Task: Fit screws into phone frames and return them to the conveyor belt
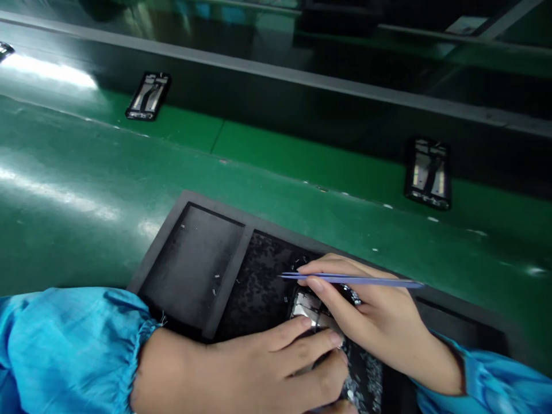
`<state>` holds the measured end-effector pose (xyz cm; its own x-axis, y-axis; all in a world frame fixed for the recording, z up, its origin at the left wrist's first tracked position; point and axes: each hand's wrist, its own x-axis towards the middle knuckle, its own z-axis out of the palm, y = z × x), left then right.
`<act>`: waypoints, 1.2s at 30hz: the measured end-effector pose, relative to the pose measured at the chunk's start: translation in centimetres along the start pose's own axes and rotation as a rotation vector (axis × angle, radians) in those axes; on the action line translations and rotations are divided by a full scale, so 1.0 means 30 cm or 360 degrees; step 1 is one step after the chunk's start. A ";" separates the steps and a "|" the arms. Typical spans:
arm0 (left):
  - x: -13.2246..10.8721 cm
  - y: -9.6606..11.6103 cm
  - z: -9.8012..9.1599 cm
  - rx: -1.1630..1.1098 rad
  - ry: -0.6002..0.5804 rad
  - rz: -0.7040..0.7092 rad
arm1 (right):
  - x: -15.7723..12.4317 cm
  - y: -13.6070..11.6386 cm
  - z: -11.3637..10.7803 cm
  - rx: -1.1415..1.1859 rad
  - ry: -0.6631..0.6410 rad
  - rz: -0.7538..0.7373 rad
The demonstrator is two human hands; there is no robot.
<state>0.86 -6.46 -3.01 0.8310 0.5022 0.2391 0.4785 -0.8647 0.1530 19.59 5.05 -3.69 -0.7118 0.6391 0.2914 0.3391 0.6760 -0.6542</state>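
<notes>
While the left grip [259,374] lay palm down across the phone [304,305] from its eight o'clock side, the right grip [383,316] was closed on blue tweezers [371,280] at two o'clock. Whether the left one clasped the phone's edge could not be told, its underside being hidden. The tweezers pointed toward nine o'clock, their slim tips slightly apart above a speckled section of the tray [235,265]. The phone, partly covered by both grips, lay on that tray with its metal inside showing. At ten o'clock from it, a smoother compartment [185,270] held a few tiny parts [217,276]. Beyond, the green bench [241,178] bore a second phone [149,96] at eleven o'clock and a third phone [429,172] at one o'clock, both with their insides exposed. Blue sleeves [77,339] covered both forearms.
</notes>
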 end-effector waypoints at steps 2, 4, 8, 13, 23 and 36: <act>0.000 0.000 -0.002 0.0008 -0.0004 -0.0003 | 0.003 -0.003 0.002 -0.0016 -0.0003 -0.0005; 0.000 -0.001 -0.002 0.0014 -0.0007 0.0000 | 0.008 -0.006 0.003 -0.0016 -0.0013 -0.0021; 0.000 -0.002 0.008 -0.0021 -0.0010 0.0033 | -0.002 -0.007 0.002 0.0000 0.0047 0.0033; 0.010 -0.005 0.006 -0.0009 0.0026 0.0028 | -0.065 -0.001 0.002 0.0079 0.0418 0.0404; 0.052 -0.100 -0.035 -0.0900 0.0550 -0.0955 | -0.051 -0.030 -0.014 -0.0373 0.0505 0.0044; 0.123 -0.185 -0.057 -0.1936 -0.0124 -0.1842 | -0.044 -0.047 0.010 -0.0199 0.0627 0.0354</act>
<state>0.79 0.23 -1.34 0.2520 0.7887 -0.5608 0.3545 0.4640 0.8118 19.87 3.13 -3.35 -0.3337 0.8478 0.4123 0.5459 0.5303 -0.6486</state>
